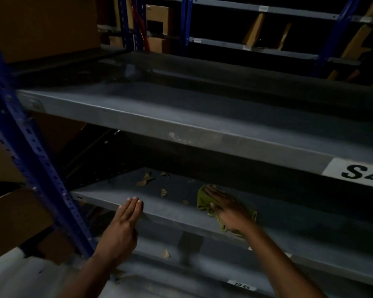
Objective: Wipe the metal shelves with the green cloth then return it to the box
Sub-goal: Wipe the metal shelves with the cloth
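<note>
A crumpled green cloth lies on the middle grey metal shelf. My right hand presses flat on top of the cloth, palm down, fingers pointing to the upper left. My left hand rests with straight fingers together on the front edge of the same shelf, left of the cloth, holding nothing. Several brown paper scraps are scattered on the shelf beyond and between my hands. No box for the cloth is identifiable.
An upper grey shelf with a white "S4" label overhangs the work area. A lower shelf carries a scrap and an "S6" label. A blue perforated upright stands left, with cardboard boxes behind it.
</note>
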